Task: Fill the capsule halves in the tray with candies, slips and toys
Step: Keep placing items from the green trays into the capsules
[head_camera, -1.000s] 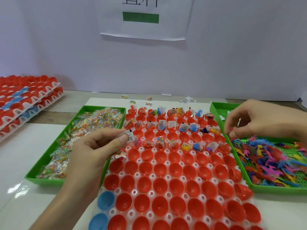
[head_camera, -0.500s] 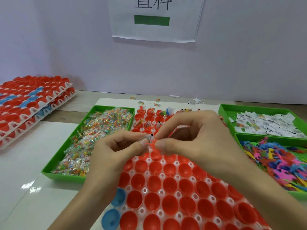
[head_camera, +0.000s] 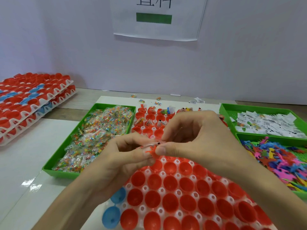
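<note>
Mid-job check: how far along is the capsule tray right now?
Done: the far rows of red plastic capsule halves already hold small items. In hand: the left hand pinches a clear packet and the right hand an orange plastic toy above the white tray. Left: the nearer red halves and two blue halves are empty.

The scene is lit brightly and evenly. A small white glare is seen on the shiny desk [head_camera: 31, 185] at the lower left. A soft shadow is cast under the paper sign [head_camera: 156, 30]. The edges are bent by the wide lens, and near things are slightly blurred.
</note>
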A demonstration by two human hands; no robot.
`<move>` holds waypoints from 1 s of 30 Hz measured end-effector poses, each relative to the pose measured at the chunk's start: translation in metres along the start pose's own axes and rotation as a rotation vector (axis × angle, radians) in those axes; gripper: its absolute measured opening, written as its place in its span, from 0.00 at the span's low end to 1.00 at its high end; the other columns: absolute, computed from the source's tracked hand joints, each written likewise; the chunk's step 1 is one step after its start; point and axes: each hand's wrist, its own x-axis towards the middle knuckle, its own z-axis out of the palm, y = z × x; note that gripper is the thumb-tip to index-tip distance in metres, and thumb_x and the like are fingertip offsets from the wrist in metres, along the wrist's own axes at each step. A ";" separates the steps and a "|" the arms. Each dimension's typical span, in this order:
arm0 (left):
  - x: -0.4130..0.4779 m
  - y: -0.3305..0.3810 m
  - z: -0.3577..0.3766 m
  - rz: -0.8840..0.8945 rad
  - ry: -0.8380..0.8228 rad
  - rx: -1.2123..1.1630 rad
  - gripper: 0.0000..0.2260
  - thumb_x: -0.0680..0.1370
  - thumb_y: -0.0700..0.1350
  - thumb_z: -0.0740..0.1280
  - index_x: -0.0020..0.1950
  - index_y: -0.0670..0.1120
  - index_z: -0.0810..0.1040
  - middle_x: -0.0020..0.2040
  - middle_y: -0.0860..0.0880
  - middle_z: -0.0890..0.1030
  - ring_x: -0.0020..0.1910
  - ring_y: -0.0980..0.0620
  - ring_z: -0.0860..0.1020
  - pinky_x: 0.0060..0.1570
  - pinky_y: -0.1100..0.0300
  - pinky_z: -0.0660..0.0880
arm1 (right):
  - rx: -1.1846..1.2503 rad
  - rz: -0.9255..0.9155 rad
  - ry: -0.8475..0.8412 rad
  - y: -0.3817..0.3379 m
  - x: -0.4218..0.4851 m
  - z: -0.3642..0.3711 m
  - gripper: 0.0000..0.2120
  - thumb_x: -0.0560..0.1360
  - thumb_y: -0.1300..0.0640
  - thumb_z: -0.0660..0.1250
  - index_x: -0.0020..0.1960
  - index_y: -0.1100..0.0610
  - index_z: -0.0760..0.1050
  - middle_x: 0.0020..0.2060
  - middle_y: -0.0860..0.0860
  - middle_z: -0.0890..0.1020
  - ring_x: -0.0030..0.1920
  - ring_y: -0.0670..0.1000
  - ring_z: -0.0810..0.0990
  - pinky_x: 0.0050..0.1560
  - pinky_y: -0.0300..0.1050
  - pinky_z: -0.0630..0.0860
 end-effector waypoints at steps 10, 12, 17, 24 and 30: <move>-0.002 -0.005 0.006 0.011 -0.007 -0.049 0.21 0.50 0.47 0.88 0.37 0.44 0.87 0.36 0.47 0.85 0.35 0.55 0.84 0.37 0.64 0.81 | 0.071 0.012 -0.058 -0.003 -0.001 -0.005 0.09 0.65 0.56 0.83 0.38 0.54 0.83 0.32 0.51 0.85 0.32 0.48 0.84 0.35 0.38 0.79; -0.002 -0.004 0.005 0.016 -0.020 -0.055 0.21 0.52 0.48 0.88 0.39 0.44 0.88 0.36 0.48 0.84 0.34 0.56 0.83 0.38 0.64 0.81 | 0.089 0.012 -0.060 -0.003 -0.001 -0.005 0.08 0.65 0.58 0.82 0.37 0.54 0.83 0.31 0.51 0.85 0.32 0.47 0.83 0.34 0.37 0.78; -0.002 -0.002 0.003 0.014 -0.033 -0.035 0.22 0.57 0.46 0.86 0.47 0.41 0.88 0.39 0.45 0.85 0.37 0.53 0.85 0.42 0.63 0.82 | 0.085 0.006 -0.021 -0.002 -0.001 -0.008 0.08 0.66 0.59 0.82 0.38 0.55 0.83 0.32 0.52 0.85 0.33 0.48 0.84 0.36 0.38 0.79; 0.002 -0.006 0.007 0.132 0.167 0.120 0.26 0.52 0.53 0.86 0.44 0.42 0.88 0.43 0.42 0.86 0.40 0.50 0.86 0.40 0.63 0.81 | 0.072 -0.044 0.013 -0.003 -0.001 -0.006 0.07 0.69 0.62 0.80 0.41 0.55 0.83 0.35 0.52 0.85 0.34 0.52 0.85 0.38 0.44 0.82; 0.000 -0.004 0.011 0.182 0.140 0.155 0.24 0.54 0.55 0.85 0.43 0.44 0.88 0.43 0.43 0.87 0.42 0.51 0.86 0.41 0.63 0.81 | 0.056 -0.012 0.054 0.003 -0.001 0.001 0.09 0.69 0.62 0.80 0.44 0.53 0.83 0.33 0.51 0.85 0.32 0.49 0.84 0.36 0.40 0.80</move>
